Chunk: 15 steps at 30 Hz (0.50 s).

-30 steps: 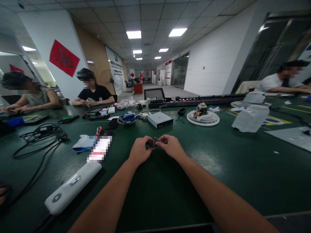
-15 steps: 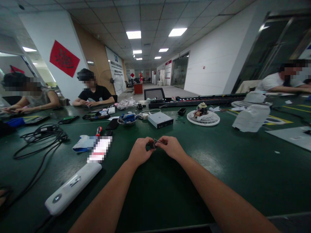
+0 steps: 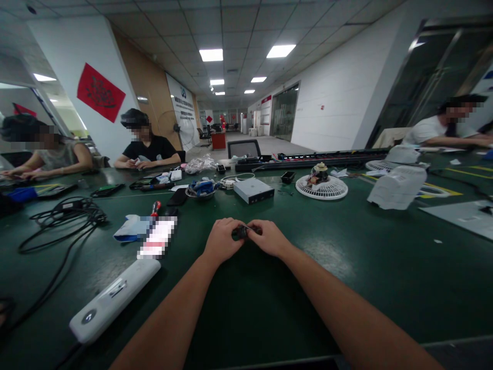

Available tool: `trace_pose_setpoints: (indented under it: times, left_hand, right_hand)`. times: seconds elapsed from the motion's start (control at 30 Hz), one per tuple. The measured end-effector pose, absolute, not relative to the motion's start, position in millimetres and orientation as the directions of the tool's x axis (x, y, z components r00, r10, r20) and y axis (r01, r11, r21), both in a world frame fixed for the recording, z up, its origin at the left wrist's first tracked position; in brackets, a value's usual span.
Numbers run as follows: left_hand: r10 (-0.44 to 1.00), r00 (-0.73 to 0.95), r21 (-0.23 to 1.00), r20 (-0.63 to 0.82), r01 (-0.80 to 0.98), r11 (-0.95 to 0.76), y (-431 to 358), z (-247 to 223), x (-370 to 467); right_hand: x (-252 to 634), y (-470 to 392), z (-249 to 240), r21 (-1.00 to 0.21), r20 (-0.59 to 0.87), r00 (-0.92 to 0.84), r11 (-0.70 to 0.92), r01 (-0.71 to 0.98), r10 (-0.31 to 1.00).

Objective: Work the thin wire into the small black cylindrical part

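Note:
Above the green table, my left hand [image 3: 224, 239] is closed around a small dark round part [image 3: 241, 232], whose exact kind I cannot make out. My right hand [image 3: 268, 237] meets it from the other side, thumb and fingers pinched at the part's right edge. My fingers hide much of the part. Beyond my hands sits a grey optical disc drive [image 3: 254, 191]. To its left is a metal bowl [image 3: 201, 193] with blue things in it. A red-handled screwdriver [image 3: 155, 208] lies to the left, by a blue and white packet [image 3: 133, 228].
A white power strip [image 3: 115, 303] and a coiled black cable [image 3: 65, 218] lie on the left. A white fan grille with a motor [image 3: 322, 187] and a translucent plastic cover [image 3: 396, 188] stand to the right. Co-workers sit at the far left and far right.
My right hand has turned slightly, its fingers now lower and more curled against the dark part. My left hand keeps nearly the same place. The view has shifted very slightly.

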<state>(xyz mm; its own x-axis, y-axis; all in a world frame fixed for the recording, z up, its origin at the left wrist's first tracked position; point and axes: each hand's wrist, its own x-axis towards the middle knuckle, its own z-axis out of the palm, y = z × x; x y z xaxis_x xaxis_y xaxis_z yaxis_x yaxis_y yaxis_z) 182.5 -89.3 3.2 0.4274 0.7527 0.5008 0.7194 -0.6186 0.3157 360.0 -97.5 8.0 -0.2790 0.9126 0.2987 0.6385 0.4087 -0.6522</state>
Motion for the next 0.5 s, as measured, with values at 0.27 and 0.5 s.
trace_pose_setpoints:
  times: [0.27,0.5]
  left_hand:
    - [0.757,0.425,0.346,0.497,0.703,-0.621,-88.0,3.5,181.1]
    - [0.747,0.449,0.368,0.491,0.67,-0.645,-86.7,1.2,181.2]
  right_hand:
    - [361.4,-93.4,1.8,-0.739,0.239,-0.287,0.365,0.566,0.928]
    - [363.4,-91.6,2.0,-0.709,0.226,-0.26,0.341,0.617,0.939]
